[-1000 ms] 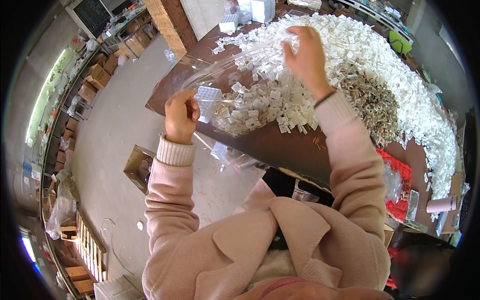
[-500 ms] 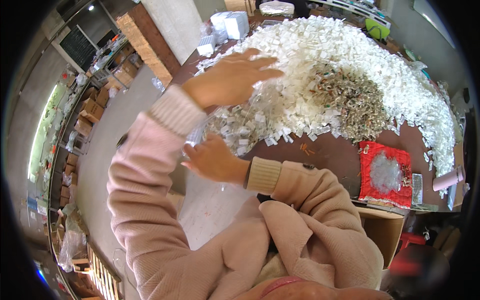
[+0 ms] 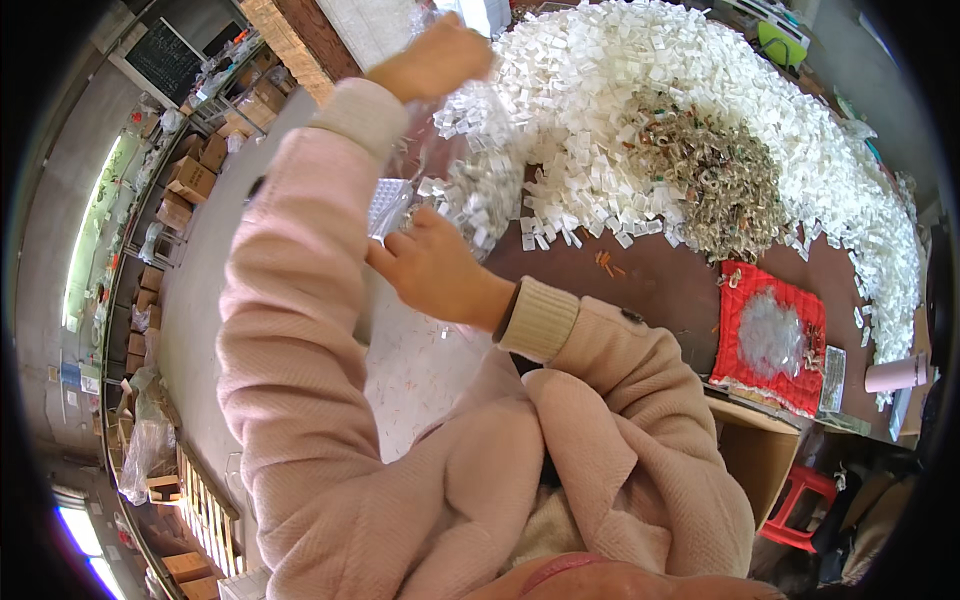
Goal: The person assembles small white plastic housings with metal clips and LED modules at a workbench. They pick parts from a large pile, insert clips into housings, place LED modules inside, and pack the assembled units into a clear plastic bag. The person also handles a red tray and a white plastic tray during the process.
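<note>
A clear plastic bag (image 3: 487, 195) with small white pieces in it lies at the left end of the brown table. My left hand (image 3: 435, 60) is raised at the bag's far end, its fingers closed on the thin film and somewhat blurred. Against the bag's near edge, my right hand (image 3: 435, 265) has its fingers curled and appears to grip the plastic. Part of a white gridded tray (image 3: 388, 205) shows between my left sleeve and the bag. To the right spreads a large heap of small white pieces (image 3: 590, 90).
Small metallic and brownish parts (image 3: 730, 180) form a pile in front of the white heap. A red quilted cloth (image 3: 735, 345) with clear plastic bits lies at the table's near right, beside a pink cylinder (image 3: 895, 375). A red stool (image 3: 800, 508) stands below.
My left hand has gone from spread fingers over the bag to closed, farther up and left, drawing the film upward. The bag's contents look gathered together. My right hand has stayed nearly in place.
</note>
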The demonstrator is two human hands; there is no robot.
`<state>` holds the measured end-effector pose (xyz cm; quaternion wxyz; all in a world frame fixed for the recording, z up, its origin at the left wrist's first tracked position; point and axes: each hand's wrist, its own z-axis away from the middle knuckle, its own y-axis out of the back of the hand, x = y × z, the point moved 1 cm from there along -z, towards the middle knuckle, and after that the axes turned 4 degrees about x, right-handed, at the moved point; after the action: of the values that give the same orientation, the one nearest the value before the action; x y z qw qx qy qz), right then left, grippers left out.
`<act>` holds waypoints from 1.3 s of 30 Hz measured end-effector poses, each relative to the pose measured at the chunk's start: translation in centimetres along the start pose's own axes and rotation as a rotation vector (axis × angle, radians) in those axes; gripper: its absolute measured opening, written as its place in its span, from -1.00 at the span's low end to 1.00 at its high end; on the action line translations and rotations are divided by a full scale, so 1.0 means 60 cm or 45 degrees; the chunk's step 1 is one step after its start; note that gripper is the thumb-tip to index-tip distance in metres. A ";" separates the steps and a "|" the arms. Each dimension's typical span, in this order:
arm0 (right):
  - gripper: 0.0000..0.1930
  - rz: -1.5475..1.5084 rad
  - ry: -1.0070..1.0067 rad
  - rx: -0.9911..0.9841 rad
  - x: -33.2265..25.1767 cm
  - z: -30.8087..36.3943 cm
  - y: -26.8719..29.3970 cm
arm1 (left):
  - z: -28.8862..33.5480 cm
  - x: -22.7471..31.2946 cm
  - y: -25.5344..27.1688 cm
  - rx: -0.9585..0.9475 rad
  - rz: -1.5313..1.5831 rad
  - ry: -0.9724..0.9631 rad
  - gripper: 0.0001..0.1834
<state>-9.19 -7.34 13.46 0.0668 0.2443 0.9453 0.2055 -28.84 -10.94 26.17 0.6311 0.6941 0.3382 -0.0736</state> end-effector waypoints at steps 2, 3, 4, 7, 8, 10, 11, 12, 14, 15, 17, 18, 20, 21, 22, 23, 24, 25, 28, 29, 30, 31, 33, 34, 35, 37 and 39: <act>-0.88 -0.026 0.031 0.047 0.008 -0.018 0.043 | 0.030 -0.034 0.045 0.020 -0.064 0.137 -0.91; -0.86 0.009 0.016 0.111 0.014 -0.022 0.077 | 0.014 -0.066 0.060 -0.583 -0.038 0.348 -0.65; -0.86 -0.035 0.037 0.241 0.028 -0.027 0.116 | -0.005 -0.102 0.082 -1.207 -0.093 0.505 -0.23; -0.94 -0.002 -0.149 0.345 0.100 -0.012 0.278 | 0.107 -0.102 0.103 -0.372 0.399 0.745 -0.52; -0.90 0.168 -0.368 0.272 0.117 0.000 0.339 | 0.126 -0.094 0.100 -0.124 0.690 0.773 -0.77; -0.91 -0.038 -0.544 0.361 0.152 0.018 0.402 | 0.146 -0.061 0.086 0.151 1.166 0.861 -0.82; -0.91 -0.099 -0.759 0.287 0.157 0.036 0.432 | 0.148 -0.038 0.083 0.104 1.319 0.898 -0.83; -0.89 -0.297 -0.877 0.334 0.164 0.052 0.450 | 0.145 -0.005 0.081 0.088 1.507 0.852 -0.84; -0.88 -0.332 -0.999 0.303 0.158 0.090 0.493 | 0.142 0.080 0.078 0.095 1.687 0.824 -0.84; -0.87 -0.327 -1.016 0.285 0.152 0.110 0.509 | 0.142 0.130 0.071 0.051 1.789 0.979 -0.83; -0.87 -0.295 -1.018 0.254 0.135 0.151 0.530 | 0.139 0.220 0.056 -0.053 1.931 1.092 -0.80; -0.88 -0.264 -1.033 0.170 0.126 0.169 0.534 | 0.138 0.251 0.049 -0.158 1.944 1.122 -0.77; -0.84 -0.297 -1.332 0.286 0.109 0.206 0.534 | 0.134 0.287 0.043 -0.058 2.152 1.100 -0.73; -0.81 -0.431 -1.256 0.435 0.096 0.219 0.539 | 0.131 0.299 0.039 -0.012 2.263 1.080 -0.71; -0.78 -0.491 -1.258 0.600 0.079 0.235 0.539 | 0.129 0.306 0.036 -0.024 2.275 1.089 -0.71; -0.74 -0.587 -1.224 0.738 0.068 0.247 0.539 | 0.128 0.308 0.035 -0.024 2.303 1.063 -0.70; -0.71 -0.503 -1.267 0.730 0.065 0.258 0.536 | 0.127 0.305 0.034 0.003 2.320 1.057 -0.69; -0.68 -0.458 -1.286 0.693 0.061 0.271 0.524 | 0.128 0.302 0.033 -0.025 2.343 1.019 -0.71; -0.68 -0.269 -1.349 0.362 0.065 0.307 0.490 | 0.141 0.296 0.021 -0.026 2.413 0.972 -0.71; -0.70 -0.197 -1.364 0.217 0.070 0.319 0.477 | 0.149 0.290 0.015 0.063 2.448 0.956 -0.75; -0.73 -0.293 -1.395 0.351 0.073 0.331 0.467 | 0.159 0.285 0.009 0.182 2.537 0.852 -0.75; -0.77 -0.380 -1.423 0.487 0.077 0.342 0.458 | 0.167 0.285 0.001 0.349 2.601 0.711 -0.71; -0.84 -0.525 -1.515 0.679 0.087 0.358 0.446 | 0.171 0.329 -0.034 0.655 2.664 0.819 -0.43; -0.87 -0.521 -1.507 0.719 0.091 0.361 0.442 | 0.168 0.351 -0.051 0.795 2.636 0.885 -0.24; -0.87 -0.575 -1.483 0.735 0.097 0.362 0.440 | 0.161 0.372 -0.062 0.610 2.534 0.410 0.29; -0.87 -0.551 -1.401 0.673 0.099 0.358 0.439 | 0.138 0.439 -0.095 0.626 2.401 0.636 0.16; -0.87 -0.473 -1.518 0.562 0.098 0.349 0.441 | 0.112 0.471 -0.121 0.562 2.311 0.844 -0.16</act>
<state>1.91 24.05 5.45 0.5611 0.1572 0.7928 -0.1784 -9.23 -6.71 3.91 0.1781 0.7775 -0.1836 0.5745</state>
